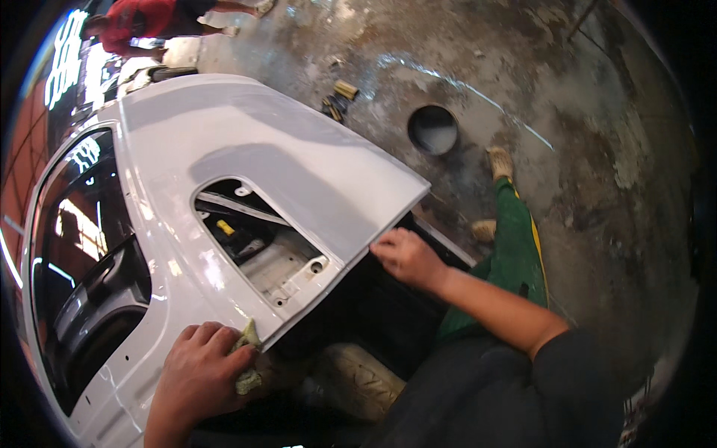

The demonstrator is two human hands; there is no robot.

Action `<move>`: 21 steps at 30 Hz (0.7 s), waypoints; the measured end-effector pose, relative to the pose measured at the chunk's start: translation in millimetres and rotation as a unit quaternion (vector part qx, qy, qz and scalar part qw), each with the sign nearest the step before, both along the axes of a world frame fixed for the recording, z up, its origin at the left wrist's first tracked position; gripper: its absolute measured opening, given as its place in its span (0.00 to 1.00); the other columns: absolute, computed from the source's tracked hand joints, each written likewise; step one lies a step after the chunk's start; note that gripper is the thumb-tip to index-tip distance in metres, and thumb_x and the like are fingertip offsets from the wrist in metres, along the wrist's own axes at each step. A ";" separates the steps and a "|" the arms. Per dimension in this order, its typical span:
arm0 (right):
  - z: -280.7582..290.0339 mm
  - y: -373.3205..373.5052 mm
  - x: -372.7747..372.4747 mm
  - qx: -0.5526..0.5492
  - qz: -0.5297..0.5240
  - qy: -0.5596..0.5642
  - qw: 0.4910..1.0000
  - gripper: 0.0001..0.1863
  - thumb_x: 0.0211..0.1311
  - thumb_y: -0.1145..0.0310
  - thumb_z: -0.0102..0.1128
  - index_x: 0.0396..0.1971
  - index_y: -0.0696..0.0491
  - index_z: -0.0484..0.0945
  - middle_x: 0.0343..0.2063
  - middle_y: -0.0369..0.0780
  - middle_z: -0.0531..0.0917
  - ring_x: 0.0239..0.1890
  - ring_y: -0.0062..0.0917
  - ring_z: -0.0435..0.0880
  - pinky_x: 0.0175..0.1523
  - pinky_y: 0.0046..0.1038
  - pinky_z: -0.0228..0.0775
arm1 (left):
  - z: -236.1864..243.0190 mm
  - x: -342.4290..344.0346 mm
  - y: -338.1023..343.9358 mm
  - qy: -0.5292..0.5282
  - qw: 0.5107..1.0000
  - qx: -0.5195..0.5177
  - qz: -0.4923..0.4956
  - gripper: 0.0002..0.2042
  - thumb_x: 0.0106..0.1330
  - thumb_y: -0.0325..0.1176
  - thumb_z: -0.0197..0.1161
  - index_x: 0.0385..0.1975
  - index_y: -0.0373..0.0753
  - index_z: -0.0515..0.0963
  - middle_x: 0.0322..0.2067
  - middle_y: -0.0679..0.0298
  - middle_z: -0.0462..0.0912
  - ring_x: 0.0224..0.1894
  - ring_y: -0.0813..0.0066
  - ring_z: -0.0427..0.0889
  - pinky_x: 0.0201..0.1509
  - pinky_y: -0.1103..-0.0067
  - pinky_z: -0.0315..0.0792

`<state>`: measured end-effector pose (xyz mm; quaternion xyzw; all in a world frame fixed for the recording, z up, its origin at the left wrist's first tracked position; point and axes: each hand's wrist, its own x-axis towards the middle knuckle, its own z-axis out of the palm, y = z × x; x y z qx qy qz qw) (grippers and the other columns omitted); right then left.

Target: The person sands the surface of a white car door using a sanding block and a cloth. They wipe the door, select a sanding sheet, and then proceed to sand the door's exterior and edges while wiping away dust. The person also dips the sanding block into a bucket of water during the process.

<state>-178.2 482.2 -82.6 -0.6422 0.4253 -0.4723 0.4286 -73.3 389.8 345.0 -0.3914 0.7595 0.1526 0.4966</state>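
Note:
A white car body panel [179, 149] with grey sanded-looking patches stretches out in front of me. Toward its rear corner there is a cut-out opening [254, 254], with bare metal and a yellow-marked part inside. My left hand [202, 366] rests by the panel's lower edge, its fingers closed around a crumpled yellowish-green cloth [249, 358]. Farther right, my right hand [409, 257] is closed, with its fingertips at the panel's rear edge. Whatever those fingers may pinch is hidden.
A black bucket [433, 129] with greyish liquid stands on the wet concrete floor [515, 67]. Yellow and black blocks [340, 98] lie beyond the panel. My green-trousered leg [515, 239] is at the right. Another person in red [142, 26] is at the far left.

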 end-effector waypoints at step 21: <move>-24.0 5.9 3.8 0.074 -0.031 -0.103 0.991 0.11 0.59 0.73 0.66 0.43 0.54 0.83 0.40 0.42 0.82 0.46 0.40 0.82 0.53 0.38 0.75 | -9.8 0.7 12.5 -0.002 0.999 -0.036 0.002 0.23 0.37 0.39 0.76 0.39 0.49 0.81 0.41 0.61 0.79 0.49 0.53 0.79 0.53 0.60 0.72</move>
